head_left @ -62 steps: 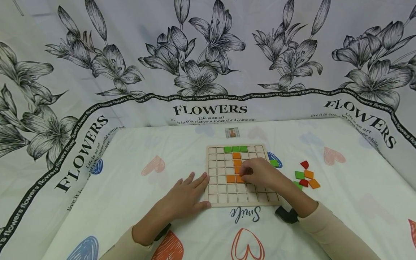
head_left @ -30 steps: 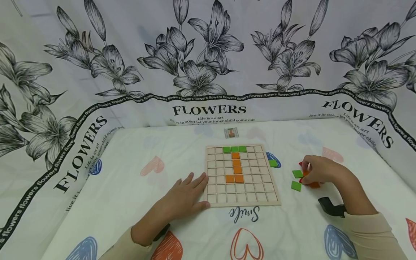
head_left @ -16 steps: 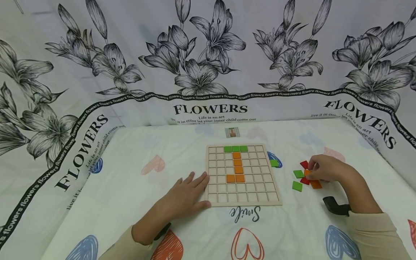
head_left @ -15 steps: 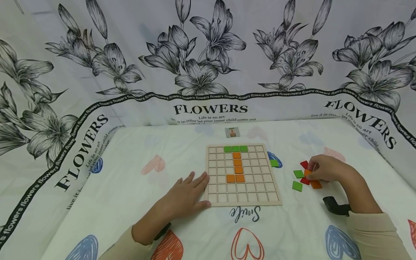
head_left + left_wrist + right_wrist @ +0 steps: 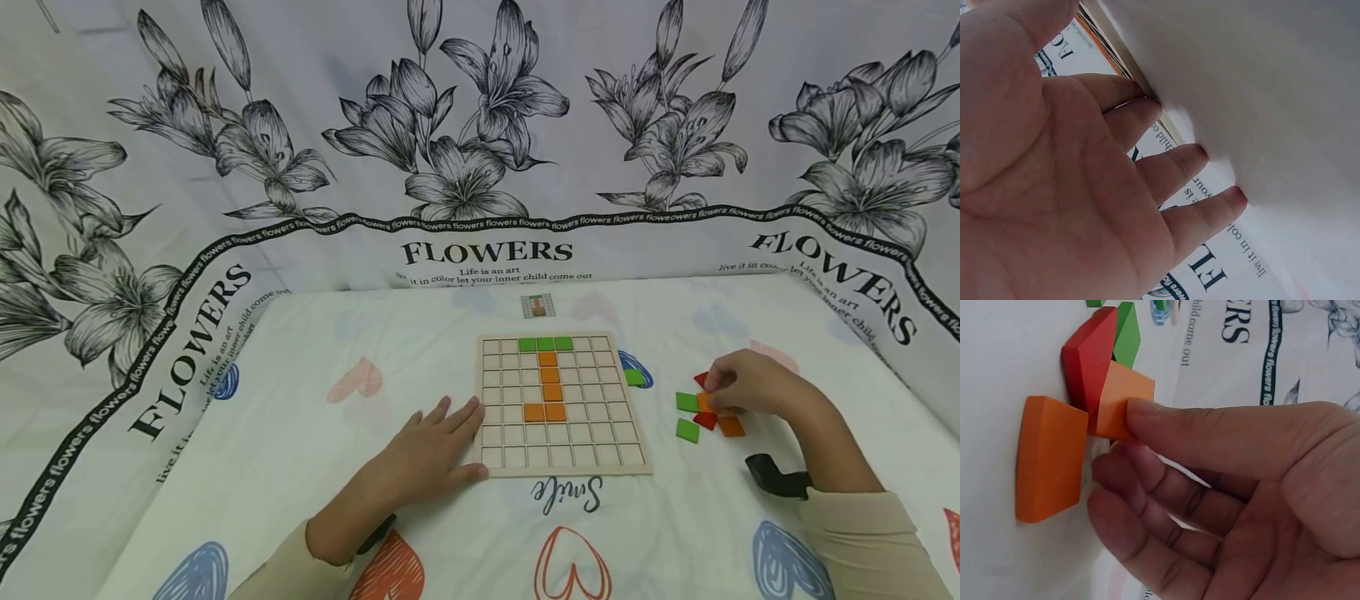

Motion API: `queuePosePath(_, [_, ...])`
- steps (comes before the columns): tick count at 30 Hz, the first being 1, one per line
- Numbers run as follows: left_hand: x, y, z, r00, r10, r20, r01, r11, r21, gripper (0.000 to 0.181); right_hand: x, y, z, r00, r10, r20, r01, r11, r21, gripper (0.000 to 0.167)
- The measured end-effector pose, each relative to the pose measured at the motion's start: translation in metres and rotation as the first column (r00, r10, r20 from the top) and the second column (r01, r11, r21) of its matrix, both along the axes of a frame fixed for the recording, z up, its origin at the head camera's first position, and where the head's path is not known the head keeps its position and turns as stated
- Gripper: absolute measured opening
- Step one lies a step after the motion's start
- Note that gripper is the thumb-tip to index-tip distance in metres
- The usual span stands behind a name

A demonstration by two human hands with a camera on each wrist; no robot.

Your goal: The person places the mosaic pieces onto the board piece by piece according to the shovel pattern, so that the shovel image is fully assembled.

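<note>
1. Right hand [image 5: 757,385] is pinching an orange tile [image 5: 1115,403] in the loose pile now, having come off the board [image 5: 561,456] since about two seconds back.
2. That tile's looking plain and straight-edged, showing paler than the other orange tile [image 5: 1054,462] in the right wrist view. Thumb's lying on its face.
3. Around it, two red tiles [image 5: 705,421] and two green tiles [image 5: 687,402] are lying on the white cloth [image 5: 420,333].
4. Left hand [image 5: 431,458] is resting flat, fingers spread and gripping nothing, index and thumb tips reaching the board's left edge. Green and orange squares are sitting in the grid, kinda making a T with a foot.
5. Readable stuff: the backdrop [image 5: 300,75] is repeating "FLOWERS" plus "Life is an art" and "let your inner child come out"; "Smile" is showing upside down below the board.
6. Fingers are covering part of the held tile, so I can't tell if it's lifting off the cloth. Little gridded card [image 5: 537,306] past the board is showing too small to make out.
</note>
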State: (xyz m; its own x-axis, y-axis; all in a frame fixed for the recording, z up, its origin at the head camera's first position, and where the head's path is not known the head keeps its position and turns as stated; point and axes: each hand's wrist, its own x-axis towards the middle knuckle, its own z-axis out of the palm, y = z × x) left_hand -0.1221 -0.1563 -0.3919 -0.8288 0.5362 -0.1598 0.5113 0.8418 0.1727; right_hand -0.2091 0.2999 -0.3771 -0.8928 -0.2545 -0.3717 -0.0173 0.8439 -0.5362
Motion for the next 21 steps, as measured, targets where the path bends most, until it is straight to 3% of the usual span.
queuePosePath(11, [0.0, 0.0, 0.0, 1.0, 0.008, 0.012, -0.008, 1.0, -0.005, 0.079, 0.0, -0.003, 0.005, 0.997, -0.075, 0.006, 0.076, 0.997, -0.027, 0.012])
queuePosePath(21, [0.0, 0.0, 0.0, 1.0, 0.004, 0.007, -0.004, 1.0, -0.003, 0.079, 0.001, -0.016, 0.004, 0.999, -0.02, 0.038, 0.028, 0.976, -0.218, 0.013])
